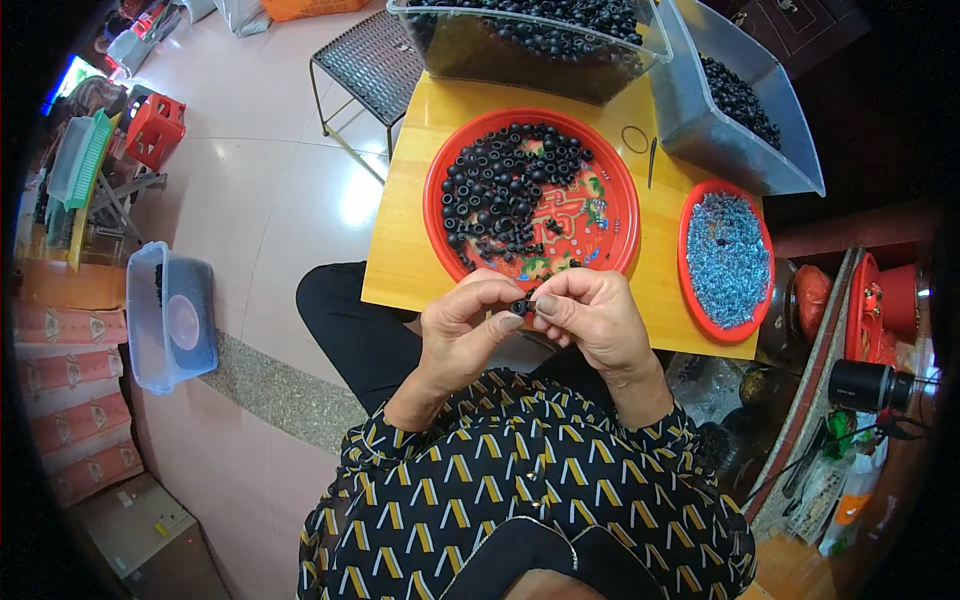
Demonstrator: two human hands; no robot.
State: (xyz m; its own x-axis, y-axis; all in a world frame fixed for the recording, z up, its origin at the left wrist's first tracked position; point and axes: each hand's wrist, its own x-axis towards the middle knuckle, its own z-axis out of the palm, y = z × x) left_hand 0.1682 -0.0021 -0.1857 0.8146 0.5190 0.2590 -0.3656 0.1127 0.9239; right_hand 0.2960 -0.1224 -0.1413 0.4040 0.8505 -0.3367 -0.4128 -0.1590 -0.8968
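My left hand (468, 322) pinches a small round black part (519, 308) between thumb and forefinger, just off the near edge of the table. Against it my right hand (590, 312) is closed, thumb pressed to forefinger; whatever its fingertips hold is too small to make out. Beyond both hands lies a red patterned tray (432, 190), with many black ring-like parts (505, 185) heaped on its left and far side. Farther right, a smaller red tray (687, 270) holds a mass of tiny clear bluish pieces (730, 262).
Two clear plastic bins, one at the table's far edge (530, 65) and one at its far right (690, 120), contain more black parts. A rubber band (635, 139) and a thin dark tool (652, 163) lie on the yellow table (400, 250). A stool (370, 70) stands left.
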